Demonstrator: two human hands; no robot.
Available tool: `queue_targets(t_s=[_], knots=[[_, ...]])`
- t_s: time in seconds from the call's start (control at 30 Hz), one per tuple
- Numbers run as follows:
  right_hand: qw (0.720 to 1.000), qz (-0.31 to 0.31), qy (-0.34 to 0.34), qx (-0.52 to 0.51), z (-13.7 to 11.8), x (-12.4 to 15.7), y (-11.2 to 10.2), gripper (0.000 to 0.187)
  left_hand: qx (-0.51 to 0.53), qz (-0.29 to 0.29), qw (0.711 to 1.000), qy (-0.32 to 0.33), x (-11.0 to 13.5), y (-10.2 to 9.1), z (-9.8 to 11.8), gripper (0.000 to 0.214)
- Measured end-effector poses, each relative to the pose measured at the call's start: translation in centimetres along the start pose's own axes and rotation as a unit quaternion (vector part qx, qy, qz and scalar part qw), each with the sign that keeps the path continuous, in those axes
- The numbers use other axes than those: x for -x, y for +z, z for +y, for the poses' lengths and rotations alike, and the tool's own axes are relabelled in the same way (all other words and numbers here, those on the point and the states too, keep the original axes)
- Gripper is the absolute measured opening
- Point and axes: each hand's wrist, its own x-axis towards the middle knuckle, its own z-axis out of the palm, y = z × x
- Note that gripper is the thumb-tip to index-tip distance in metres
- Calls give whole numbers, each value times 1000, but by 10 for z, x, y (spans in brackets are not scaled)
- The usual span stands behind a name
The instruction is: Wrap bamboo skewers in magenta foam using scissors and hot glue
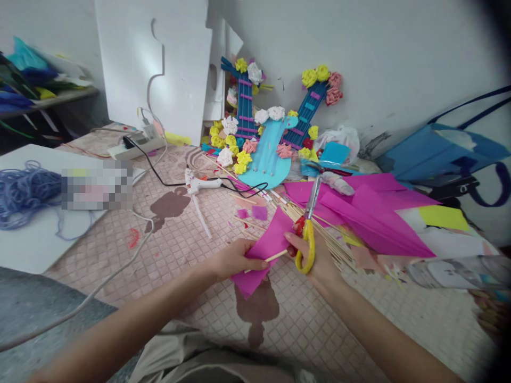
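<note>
My left hand [239, 258] pinches a piece of magenta paper [271, 232] together with a short pale wooden stick [276, 256] laid across it. A pair of scissors [308, 234] with yellow and red handles rests in my right hand [315, 266], blades pointing up and away from me. The fingertips of that hand also reach the right edge of the paper, near the stick's end. Just beyond the paper lie small purple paper scraps [259, 213]. A bundle of thin wooden sticks [333, 244] lies beside my right hand.
A white glue gun [203, 184] with a black cord stands behind my left hand. Larger magenta sheets [359, 213] spread to the right. Blue guitar-shaped crafts with paper flowers [268, 154] lean against the wall. Purple yarn [30, 194] and a power strip [138, 146] are at left.
</note>
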Motion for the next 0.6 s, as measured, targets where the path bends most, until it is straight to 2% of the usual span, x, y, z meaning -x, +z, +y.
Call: queue_targets(t_s=[0.6], knots=[[999, 37, -2, -3, 3, -3, -10, 40, 137, -54, 989, -2, 8, -8, 1, 35]])
